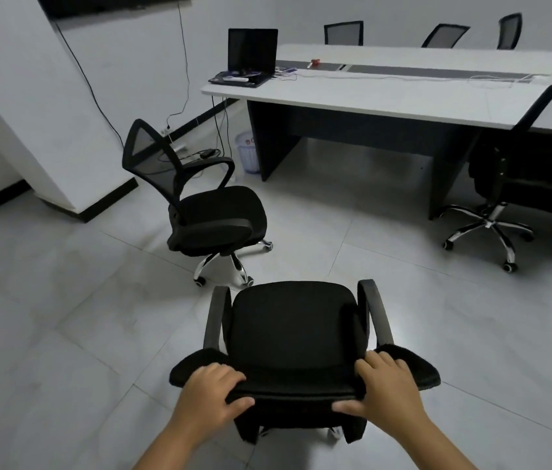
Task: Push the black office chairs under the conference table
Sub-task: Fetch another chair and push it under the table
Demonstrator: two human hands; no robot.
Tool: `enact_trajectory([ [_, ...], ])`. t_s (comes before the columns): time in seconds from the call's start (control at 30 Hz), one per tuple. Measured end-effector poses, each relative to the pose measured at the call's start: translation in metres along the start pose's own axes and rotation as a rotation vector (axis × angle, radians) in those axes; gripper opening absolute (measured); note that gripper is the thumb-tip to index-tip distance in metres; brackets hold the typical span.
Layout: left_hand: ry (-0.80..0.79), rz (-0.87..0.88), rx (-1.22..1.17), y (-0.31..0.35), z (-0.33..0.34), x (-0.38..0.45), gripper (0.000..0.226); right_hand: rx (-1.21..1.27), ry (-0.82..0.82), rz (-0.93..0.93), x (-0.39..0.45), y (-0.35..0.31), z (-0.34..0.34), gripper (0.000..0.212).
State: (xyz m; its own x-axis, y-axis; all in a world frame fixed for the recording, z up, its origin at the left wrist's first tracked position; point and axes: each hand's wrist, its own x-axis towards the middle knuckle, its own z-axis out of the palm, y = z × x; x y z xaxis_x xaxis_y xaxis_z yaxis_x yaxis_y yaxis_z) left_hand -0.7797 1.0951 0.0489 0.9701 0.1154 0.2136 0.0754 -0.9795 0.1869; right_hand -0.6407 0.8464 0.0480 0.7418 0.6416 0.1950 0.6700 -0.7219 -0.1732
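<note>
The long white counter stands far ahead of me. One black chair stands loose on the floor, well apart from it. My left hand and right hand both grip the backrest top of the near chair, fingers curled over it.

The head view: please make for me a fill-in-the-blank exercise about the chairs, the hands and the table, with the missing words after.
1. Both hands, the left hand and the right hand, grip the top of the nearest chair's ____.
2. The open laptop stands on the conference table at its ____ end.
3. The second chair stands on the floor to the ____ of the held one, apart from the table.
4. A pale wastebasket stands on the ____ beside the table's leg.

Missing words: backrest; left; left; floor
</note>
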Motion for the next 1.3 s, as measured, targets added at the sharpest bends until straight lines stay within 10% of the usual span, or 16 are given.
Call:
enact_trajectory([
  [1.3, 0.240, 0.374, -0.024, -0.024, 0.065, 0.186, 0.066, -0.298, 0.396, 0.040, 0.063, 0.061, 0.024, 0.066],
])
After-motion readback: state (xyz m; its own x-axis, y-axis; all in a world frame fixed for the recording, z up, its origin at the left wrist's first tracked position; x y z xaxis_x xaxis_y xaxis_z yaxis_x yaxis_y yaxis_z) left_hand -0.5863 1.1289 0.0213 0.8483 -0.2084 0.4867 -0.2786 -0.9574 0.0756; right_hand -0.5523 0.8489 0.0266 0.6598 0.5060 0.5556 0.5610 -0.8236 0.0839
